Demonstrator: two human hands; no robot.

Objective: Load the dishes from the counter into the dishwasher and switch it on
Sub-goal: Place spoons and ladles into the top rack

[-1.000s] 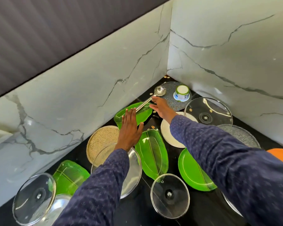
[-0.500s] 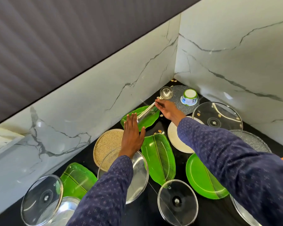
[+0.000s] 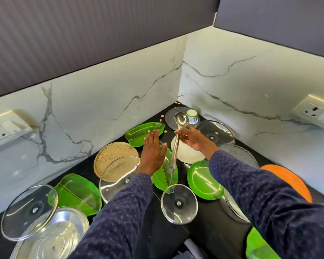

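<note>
At the far left edge of the frame I see a wall socket (image 3: 3,130) set in the marble backsplash. In the lower left corner a glass lid (image 3: 29,212) lies tilted over a steel bowl (image 3: 54,238). Just right of them a green leaf-shaped plate (image 3: 77,193) lies on the black counter (image 3: 79,165). Further right, left of centre, sits a round speckled tan plate (image 3: 113,156), with a second glass lid (image 3: 118,176) overlapping its lower edge.

My left hand (image 3: 152,153) hovers at centre frame, flat, fingers straight and together, holding nothing. Above its fingertips lies a green leaf-shaped dish (image 3: 141,130); below it another leaf plate (image 3: 166,176) shows, and lower still a small glass lid (image 3: 179,203).

Just right of centre my right hand (image 3: 192,138) pinches a steel ladle (image 3: 178,135) by its handle, lifted off the counter, bowl end up toward the corner and handle hanging down. Behind the ladle's bowl are a grey glass plate (image 3: 170,114) and a small white cup (image 3: 192,115). Under the right hand is a white plate (image 3: 187,154), and above the wrist a larger glass lid (image 3: 217,135). Right of centre and lower lies a round green plate (image 3: 202,180), then an orange plate (image 3: 288,180). At the far right edge is a second socket (image 3: 314,110).
</note>
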